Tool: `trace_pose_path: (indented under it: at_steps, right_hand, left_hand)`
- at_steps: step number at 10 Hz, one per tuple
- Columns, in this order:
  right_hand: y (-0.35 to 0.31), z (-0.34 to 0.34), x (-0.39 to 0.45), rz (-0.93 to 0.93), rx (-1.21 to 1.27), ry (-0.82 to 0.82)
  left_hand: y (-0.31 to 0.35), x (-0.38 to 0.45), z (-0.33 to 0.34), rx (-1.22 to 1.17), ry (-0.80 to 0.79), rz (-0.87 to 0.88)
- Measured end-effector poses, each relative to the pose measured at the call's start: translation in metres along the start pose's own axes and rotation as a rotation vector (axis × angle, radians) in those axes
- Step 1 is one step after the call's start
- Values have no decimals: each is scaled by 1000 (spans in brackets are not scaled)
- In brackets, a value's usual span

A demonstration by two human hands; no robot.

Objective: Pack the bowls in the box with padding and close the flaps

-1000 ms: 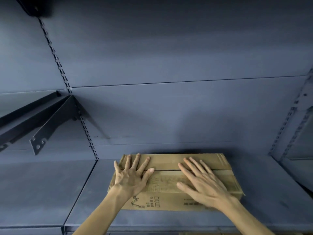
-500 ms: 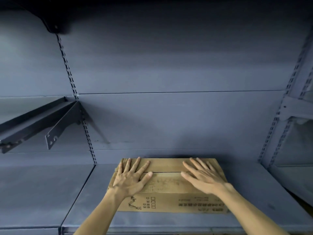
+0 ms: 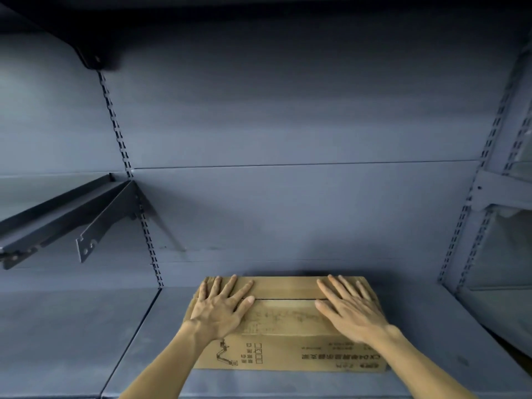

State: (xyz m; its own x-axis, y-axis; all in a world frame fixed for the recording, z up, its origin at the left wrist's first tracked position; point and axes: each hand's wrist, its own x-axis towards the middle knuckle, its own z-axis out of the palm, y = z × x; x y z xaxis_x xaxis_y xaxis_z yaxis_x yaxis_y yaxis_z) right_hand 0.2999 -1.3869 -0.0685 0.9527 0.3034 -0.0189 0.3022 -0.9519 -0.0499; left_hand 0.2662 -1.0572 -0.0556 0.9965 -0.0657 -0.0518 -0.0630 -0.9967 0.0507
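A brown cardboard box (image 3: 285,321) with printed markings on its front stands on a grey metal shelf, pushed against the back panel. Its top flaps lie folded down, with a narrow dark seam between them. My left hand (image 3: 220,308) lies flat on the left part of the top, fingers spread. My right hand (image 3: 349,308) lies flat on the right part, fingers spread too. Neither hand grips anything. No bowls or padding are visible; the inside of the box is hidden.
The grey shelf (image 3: 144,341) runs left and right of the box. A slotted upright (image 3: 126,168) runs down the back panel. A tilted shelf on brackets (image 3: 66,214) juts out at the left. Another shelving bay (image 3: 498,240) stands at the right.
The view has tilted and shifted, so the box now sits squarer in front of me. Both hands stay flat on the top flaps, spread slightly further apart.
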Motion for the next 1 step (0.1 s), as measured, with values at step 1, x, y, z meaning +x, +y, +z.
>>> trace_pose_path:
  at_steps: [1]
  right_hand:
    - [-7,-15,-2,5,28,55]
  left_hand:
    - [1,2,-19,-19,91,7]
